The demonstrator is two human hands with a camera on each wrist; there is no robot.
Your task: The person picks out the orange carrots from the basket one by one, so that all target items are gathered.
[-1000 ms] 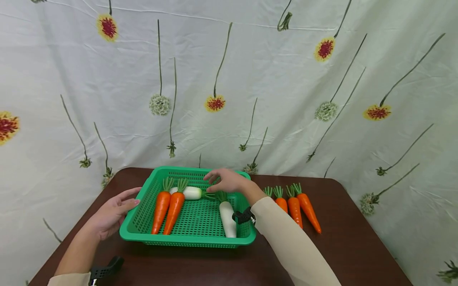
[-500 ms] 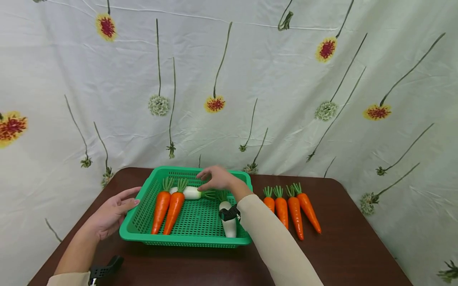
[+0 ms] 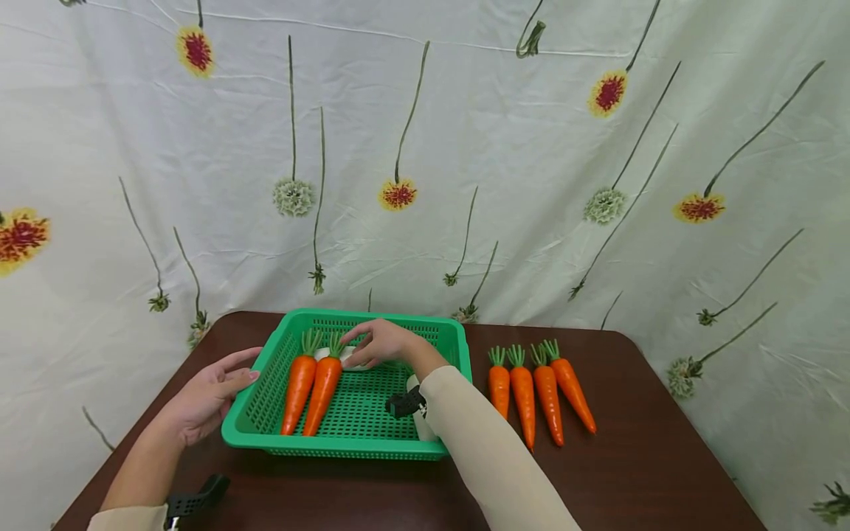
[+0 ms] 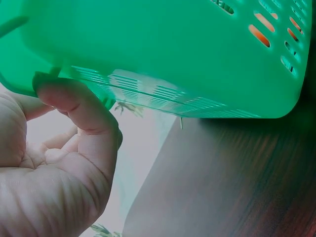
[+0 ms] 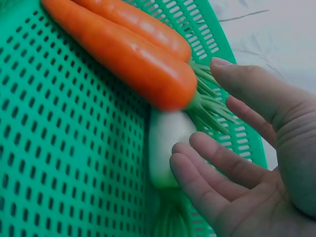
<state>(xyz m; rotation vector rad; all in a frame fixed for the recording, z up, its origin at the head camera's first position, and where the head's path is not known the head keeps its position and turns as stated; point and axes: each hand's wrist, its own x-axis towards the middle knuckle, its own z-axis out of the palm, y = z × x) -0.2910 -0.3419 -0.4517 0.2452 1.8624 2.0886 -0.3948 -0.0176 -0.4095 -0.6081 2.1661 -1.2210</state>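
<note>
My left hand [image 3: 212, 394] touches the left rim of a green plastic basket [image 3: 345, 444]. In the left wrist view its bent thumb lies against the basket's outer wall under the rim. Two orange carrots [image 3: 324, 391] with green tops lie side by side in the basket's left part. Across their upper ends sits a white radish [image 5: 165, 148], partly covered by the nearer carrot. My right hand [image 3: 385, 343] is over that radish, fingers spread around the nearer carrot's leafy top [image 5: 210, 111] with nothing gripped. Another white radish [image 3: 423, 424] at the basket's right is mostly hidden behind my right forearm.
Several more carrots [image 3: 547, 391] lie in a row on the dark brown table [image 3: 637, 457], right of the basket. A white cloth [image 3: 531, 147] printed with flowers hangs behind the table. My right sleeve [image 3: 491, 450] crosses the basket's front right corner.
My right hand has moved left and a little lower, from above the rear radish's leaves to the nearer carrot's top. My left hand, the basket and the vegetables have stayed in place.
</note>
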